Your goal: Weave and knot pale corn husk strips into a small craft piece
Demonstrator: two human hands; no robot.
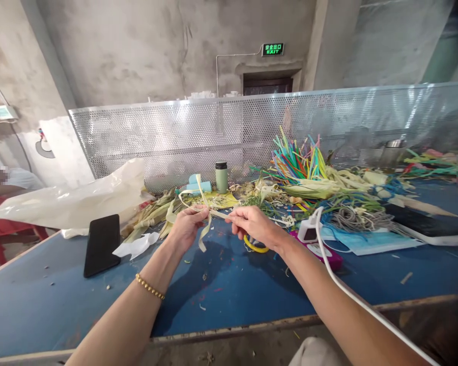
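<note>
Above the blue table point(110, 310), my left hand point(188, 224) pinches a pale, flat husk strip point(205, 238) whose ends curl up and hang down. More of the pale strip runs across to my right hand point(255, 223), where thumb and fingers are closed on its other part. The strips cross between the two hands; how they are joined is too small to tell. A yellow ring-shaped thing point(256, 248) lies on the table just under my right hand. Dried husks point(147, 216) lie beyond my left hand.
A black phone point(102, 245) and white paper point(135, 245) lie left. A green bottle point(221, 178), coloured pipe cleaners point(299, 160) and husks stand behind. Right are a white cable point(328, 264), a purple box point(330, 255), grey cord point(361, 216) and a blue mask point(377, 242).
</note>
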